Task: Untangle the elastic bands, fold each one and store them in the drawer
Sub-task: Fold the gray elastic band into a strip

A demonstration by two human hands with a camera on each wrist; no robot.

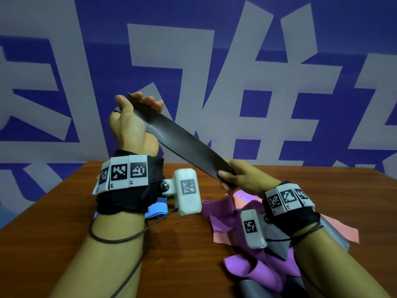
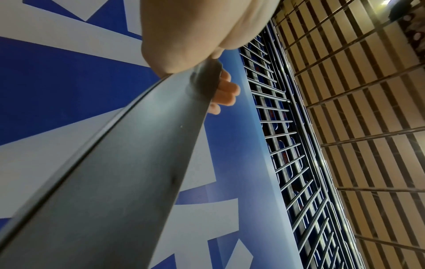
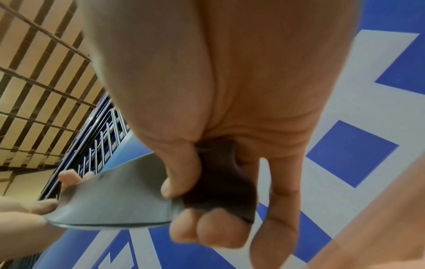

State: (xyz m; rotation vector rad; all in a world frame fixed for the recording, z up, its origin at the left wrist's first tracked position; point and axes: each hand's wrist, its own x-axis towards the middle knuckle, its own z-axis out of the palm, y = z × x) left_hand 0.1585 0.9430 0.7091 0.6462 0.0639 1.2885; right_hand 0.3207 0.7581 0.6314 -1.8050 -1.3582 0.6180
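The left hand (image 1: 131,123) is raised, its fingers (image 1: 150,102) curled over the upper end of the black band (image 1: 182,138) with the thumb clamping it from the near side. The right hand (image 1: 242,177) sits lower and to the right, thumb and curled fingers pinching the band's other end. Between them the band runs taut and flat, doubled on itself, its long axis slanting from upper left down to lower right above the table (image 1: 64,211). Folding it shorter would likely mean bringing one end to the other along that slant; neither hand is clearly nearer. Below the right wrist the purple band (image 1: 253,272), a pink band (image 1: 341,231) and a grey one lie heaped together; a blue band (image 1: 158,209) lies under the left wrist. No drawer is in view
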